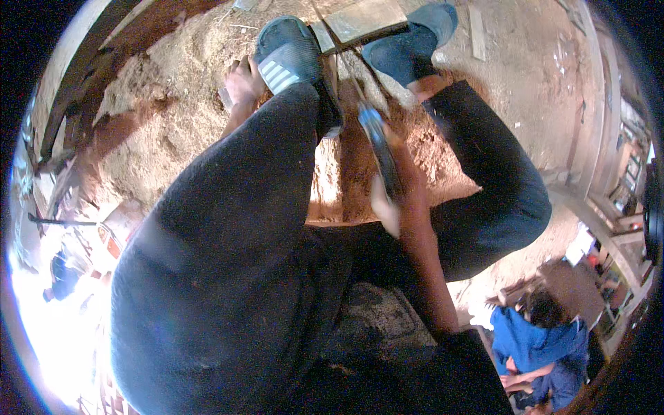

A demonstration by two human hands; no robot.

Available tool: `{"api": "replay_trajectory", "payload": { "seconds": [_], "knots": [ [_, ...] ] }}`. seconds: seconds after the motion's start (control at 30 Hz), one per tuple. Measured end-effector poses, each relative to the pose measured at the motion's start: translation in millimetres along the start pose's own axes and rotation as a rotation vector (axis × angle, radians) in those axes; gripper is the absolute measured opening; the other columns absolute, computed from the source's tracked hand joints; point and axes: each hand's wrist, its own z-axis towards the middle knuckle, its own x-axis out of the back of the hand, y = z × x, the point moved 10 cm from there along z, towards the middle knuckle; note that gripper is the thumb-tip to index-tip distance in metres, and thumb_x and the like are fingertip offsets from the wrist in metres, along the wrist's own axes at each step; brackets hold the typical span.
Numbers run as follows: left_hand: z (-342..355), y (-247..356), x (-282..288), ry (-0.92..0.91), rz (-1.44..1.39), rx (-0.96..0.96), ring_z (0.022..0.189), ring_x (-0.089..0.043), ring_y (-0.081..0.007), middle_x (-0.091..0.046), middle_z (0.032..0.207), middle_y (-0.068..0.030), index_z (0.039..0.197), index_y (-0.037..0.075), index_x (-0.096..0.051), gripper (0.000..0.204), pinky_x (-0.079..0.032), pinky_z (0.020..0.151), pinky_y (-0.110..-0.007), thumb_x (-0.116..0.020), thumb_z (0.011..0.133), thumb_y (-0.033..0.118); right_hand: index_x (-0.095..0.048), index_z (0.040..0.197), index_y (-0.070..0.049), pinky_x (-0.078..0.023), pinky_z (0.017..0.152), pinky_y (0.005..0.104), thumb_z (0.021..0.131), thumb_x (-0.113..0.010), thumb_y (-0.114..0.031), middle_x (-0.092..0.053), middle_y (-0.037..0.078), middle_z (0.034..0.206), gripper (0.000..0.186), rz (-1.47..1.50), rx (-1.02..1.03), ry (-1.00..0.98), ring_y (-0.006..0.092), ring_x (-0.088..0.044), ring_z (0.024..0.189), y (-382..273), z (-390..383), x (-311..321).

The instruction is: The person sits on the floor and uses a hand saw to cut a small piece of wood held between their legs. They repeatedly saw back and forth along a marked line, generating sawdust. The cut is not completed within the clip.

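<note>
My right hand is closed round the black and blue handle of a long, thin tool. Motion blurs the tool, and its narrow front part runs forward between my feet, beside a wooden board. Both feet, in dark slides, press at the board's ends. Beside the left slide, my left hand has its fingers curled. A small pale piece shows by its thumb side, and I cannot make out what it holds. Below the board, a length of wood lies between my legs.
Wood shavings and sawdust cover the ground on the left. A thin wooden strip lies beyond the right foot. Dark timbers stand along the left. At the lower right, another person in a blue top sits close by.
</note>
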Motion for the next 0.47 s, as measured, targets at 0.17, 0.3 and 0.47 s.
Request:
{"api": "replay_trajectory", "payload": {
  "seconds": [0.17,0.3,0.47],
  "knots": [
    [-5,4,7,0.008,0.045,-0.058,0.101,-0.057,-0.0407,-0.063,0.102,-0.0246,0.101,0.004,-0.064,0.04,-0.042,0.092,-0.049,-0.039,0.094,0.034,-0.045,0.139,-0.005,-0.051,0.073,0.0296,0.081,-0.052,0.003,-0.065,0.018,0.109,0.058,0.102,-0.244,-0.004,0.0165,-0.064,0.084,16,-50,2],
    [-8,4,5,-0.021,-0.008,-0.044,0.101,-0.057,-0.0408,-0.063,0.101,-0.0252,0.102,0.004,-0.064,0.04,-0.041,0.092,-0.05,-0.039,0.094,0.034,-0.045,0.138,-0.001,-0.051,0.073,0.0294,0.084,-0.054,0.001,-0.066,0.015,0.11,0.055,-0.015,-0.171,-0.058,0.0168,-0.064,0.084,8,-31,-2],
    [-7,-4,4,-0.06,-0.006,0.034,0.109,-0.055,-0.0397,-0.061,0.11,-0.0258,0.113,0.007,-0.064,0.046,-0.037,0.101,-0.045,-0.039,0.093,0.039,-0.044,0.138,0.002,-0.05,0.081,0.0276,0.086,-0.057,-0.003,-0.064,0.015,0.118,0.054,-0.042,-0.263,-0.182,0.019,-0.065,0.095,60,15,-32]
  ]
}}
